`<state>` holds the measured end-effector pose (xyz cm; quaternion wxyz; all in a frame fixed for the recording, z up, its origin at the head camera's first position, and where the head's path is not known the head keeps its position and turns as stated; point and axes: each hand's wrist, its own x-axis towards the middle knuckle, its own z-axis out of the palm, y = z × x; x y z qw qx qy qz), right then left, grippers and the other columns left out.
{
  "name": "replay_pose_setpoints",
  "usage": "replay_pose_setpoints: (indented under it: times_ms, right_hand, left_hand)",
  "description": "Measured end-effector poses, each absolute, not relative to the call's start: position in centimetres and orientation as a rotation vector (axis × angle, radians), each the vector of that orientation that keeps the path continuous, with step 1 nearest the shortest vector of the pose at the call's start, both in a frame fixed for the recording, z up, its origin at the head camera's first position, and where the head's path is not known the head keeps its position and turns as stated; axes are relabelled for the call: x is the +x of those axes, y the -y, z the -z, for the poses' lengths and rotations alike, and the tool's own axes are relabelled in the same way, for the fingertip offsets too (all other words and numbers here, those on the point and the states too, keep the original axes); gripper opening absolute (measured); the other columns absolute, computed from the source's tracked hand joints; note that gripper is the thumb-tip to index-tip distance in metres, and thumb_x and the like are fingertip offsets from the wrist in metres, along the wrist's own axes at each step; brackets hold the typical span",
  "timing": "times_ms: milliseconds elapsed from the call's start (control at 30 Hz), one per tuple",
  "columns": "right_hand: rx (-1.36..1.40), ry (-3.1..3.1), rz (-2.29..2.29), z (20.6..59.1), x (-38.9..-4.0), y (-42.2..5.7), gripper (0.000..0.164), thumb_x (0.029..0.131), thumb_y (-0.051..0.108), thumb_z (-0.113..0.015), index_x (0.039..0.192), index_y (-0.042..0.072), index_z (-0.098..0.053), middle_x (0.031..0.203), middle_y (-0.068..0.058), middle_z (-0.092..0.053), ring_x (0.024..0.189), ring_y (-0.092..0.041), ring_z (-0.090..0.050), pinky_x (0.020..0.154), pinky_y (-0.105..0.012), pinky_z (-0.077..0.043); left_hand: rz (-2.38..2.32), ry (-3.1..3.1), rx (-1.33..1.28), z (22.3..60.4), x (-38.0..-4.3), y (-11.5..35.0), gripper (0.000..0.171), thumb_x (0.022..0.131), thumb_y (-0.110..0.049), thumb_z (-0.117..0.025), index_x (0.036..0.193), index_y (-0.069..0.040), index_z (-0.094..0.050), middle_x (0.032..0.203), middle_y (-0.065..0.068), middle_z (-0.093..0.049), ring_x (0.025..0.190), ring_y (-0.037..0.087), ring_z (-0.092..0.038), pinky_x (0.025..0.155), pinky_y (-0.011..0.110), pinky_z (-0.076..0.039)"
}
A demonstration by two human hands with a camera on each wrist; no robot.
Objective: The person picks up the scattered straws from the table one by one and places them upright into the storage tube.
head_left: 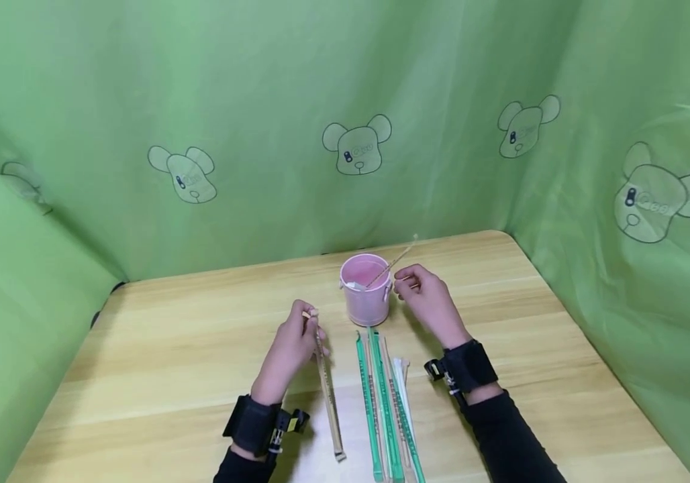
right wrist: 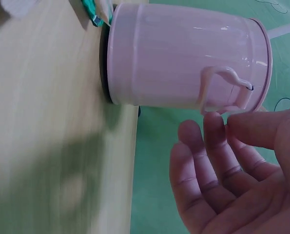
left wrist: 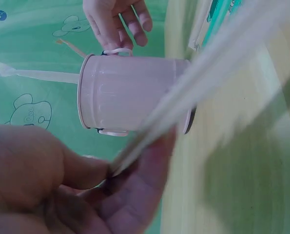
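My left hand [head_left: 294,335] pinches a slim brown paper-wrapped straw [head_left: 328,396] near its upper end, and the straw slants down toward the table front. In the left wrist view that straw runs blurred across the pink bucket [left wrist: 130,90]. My right hand [head_left: 432,302] is beside the bucket's right side, its fingers loosely bent. In the right wrist view its thumb and forefinger tips are right at the bucket's small side handle [right wrist: 225,87]. A thin brown straw [head_left: 388,267] leans out over the bucket's rim; a white-wrapped one [left wrist: 47,75] also sticks out.
Several green-wrapped straws [head_left: 384,409] lie in a row with brown ones in front of the bucket. White-wrapped straws [head_left: 402,386] lie at the row's right. The wooden table [head_left: 188,362] is enclosed by green cloth [head_left: 260,221] behind and at the sides.
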<state>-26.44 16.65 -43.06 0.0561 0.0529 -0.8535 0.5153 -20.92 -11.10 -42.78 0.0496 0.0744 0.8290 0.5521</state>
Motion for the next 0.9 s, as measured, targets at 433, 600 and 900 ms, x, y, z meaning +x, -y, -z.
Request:
replay_pose_setpoints:
  times_ms: [433,600,900]
  right_hand:
    - [0.166,2.601,-1.526,43.2,-26.6,-16.9,0.016,0.105,0.017,-0.068,0.116,0.005,-0.070,0.101,-0.009,-0.071,0.088,-0.023,-0.069,0.080,-0.039,-0.056]
    - [0.204,2.596,-1.517,43.3,-26.7,-16.5,0.015,0.105,0.016,-0.070,0.115,0.005,-0.071,0.101,-0.009,-0.072,0.087,-0.023,-0.068,0.080,-0.040,-0.057]
    - [0.182,2.627,-1.515,43.3,-26.6,-16.0,0.018,0.106,0.017,-0.068,0.119,0.005,-0.069,0.102,-0.011,-0.072,0.090,-0.028,-0.069,0.080,-0.040,-0.056]
  left_hand:
    - [-2.046,-2.541,0.060,41.5,-21.2,11.7,0.031,0.112,-0.012,-0.056,0.140,0.001,-0.055,0.108,0.022,-0.060,0.075,0.042,-0.075,0.056,0.039,-0.064]
    - [-2.235,-2.510,-0.006,40.9,-21.4,12.3,0.031,0.111,-0.012,-0.059,0.140,-0.001,-0.061,0.112,0.019,-0.060,0.077,0.033,-0.075,0.060,0.039,-0.065]
    - [-2.459,-2.367,-0.001,39.9,-21.6,12.6,0.037,0.108,-0.005,-0.061,0.145,0.000,-0.058,0.116,0.019,-0.060,0.092,0.031,-0.077,0.073,0.039,-0.066]
